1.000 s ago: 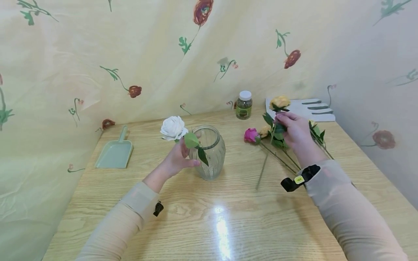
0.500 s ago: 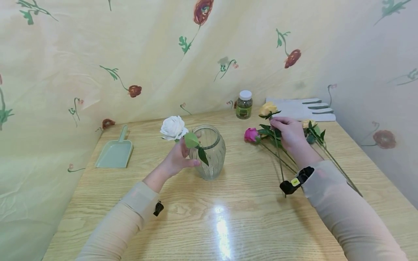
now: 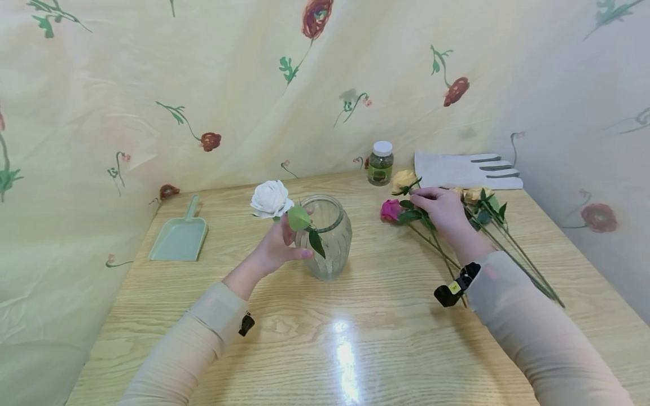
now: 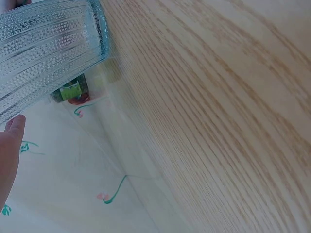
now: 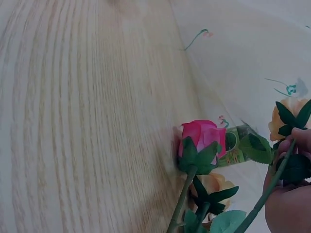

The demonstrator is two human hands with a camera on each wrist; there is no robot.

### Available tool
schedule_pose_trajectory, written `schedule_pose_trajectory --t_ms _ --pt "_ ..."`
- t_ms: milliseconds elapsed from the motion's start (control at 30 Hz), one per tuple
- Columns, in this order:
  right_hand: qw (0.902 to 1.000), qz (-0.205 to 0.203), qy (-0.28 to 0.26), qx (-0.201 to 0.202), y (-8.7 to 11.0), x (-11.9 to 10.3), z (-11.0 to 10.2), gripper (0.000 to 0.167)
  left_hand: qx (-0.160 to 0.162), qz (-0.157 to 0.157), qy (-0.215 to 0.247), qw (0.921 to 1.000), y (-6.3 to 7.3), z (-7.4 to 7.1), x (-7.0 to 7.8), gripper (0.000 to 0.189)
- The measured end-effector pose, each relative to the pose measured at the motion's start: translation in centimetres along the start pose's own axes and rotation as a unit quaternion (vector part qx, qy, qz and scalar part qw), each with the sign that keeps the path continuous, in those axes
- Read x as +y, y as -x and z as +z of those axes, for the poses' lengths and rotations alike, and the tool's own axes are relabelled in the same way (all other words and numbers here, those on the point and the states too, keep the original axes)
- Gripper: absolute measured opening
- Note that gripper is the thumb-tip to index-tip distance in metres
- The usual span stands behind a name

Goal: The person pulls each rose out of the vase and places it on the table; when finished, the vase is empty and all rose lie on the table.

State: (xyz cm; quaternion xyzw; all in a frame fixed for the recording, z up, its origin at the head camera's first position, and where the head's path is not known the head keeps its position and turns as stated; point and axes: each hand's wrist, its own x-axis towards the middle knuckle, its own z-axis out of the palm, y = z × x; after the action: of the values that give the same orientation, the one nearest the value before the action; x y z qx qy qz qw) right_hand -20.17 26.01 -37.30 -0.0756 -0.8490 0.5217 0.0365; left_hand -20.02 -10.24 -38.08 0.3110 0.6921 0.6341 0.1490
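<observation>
My left hand (image 3: 276, 248) grips the side of a ribbed clear glass vase (image 3: 335, 248), thumb at its front. A white rose (image 3: 271, 198) leans out over the vase's left rim, its bloom above that hand. On the right, my right hand (image 3: 444, 211) pinches a yellow rose (image 3: 403, 180) by the stem just below its bloom. The stem slants down toward me, low over the table. A pink rose (image 3: 390, 210) lies under it; in the right wrist view another yellow bloom (image 5: 221, 184) shows beside the pink one.
More yellow roses (image 3: 477, 194) lie to the right of my right hand, their long stems toward me. Behind them is a white glove (image 3: 442, 169), and a white-capped jar (image 3: 380, 163) stands near the wall. A pale green dustpan (image 3: 179, 239) lies at left.
My right hand has moved left and downward with the yellow rose, and the stem's lower end has swung to the right. The left hand and vase have stayed in place.
</observation>
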Motion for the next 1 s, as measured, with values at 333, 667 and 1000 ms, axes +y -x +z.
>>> schedule_pose_trajectory --t_ms 333,667,1000 --pt "0.99 -0.051 0.127 -0.035 0.2 0.8 0.4 0.037 -0.001 -0.005 0.001 1.0 -0.1 0.1 -0.1 0.103" --pt "0.9886 -0.052 0.136 -0.039 0.3 1.7 2.1 0.031 0.002 -0.002 -0.001 1.0 0.0 0.0 -0.1 0.102" --pt "0.9818 -0.071 0.176 -0.019 0.2 2.4 4.1 0.026 0.006 -0.004 0.0 1.0 0.1 0.0 -0.1 0.098"
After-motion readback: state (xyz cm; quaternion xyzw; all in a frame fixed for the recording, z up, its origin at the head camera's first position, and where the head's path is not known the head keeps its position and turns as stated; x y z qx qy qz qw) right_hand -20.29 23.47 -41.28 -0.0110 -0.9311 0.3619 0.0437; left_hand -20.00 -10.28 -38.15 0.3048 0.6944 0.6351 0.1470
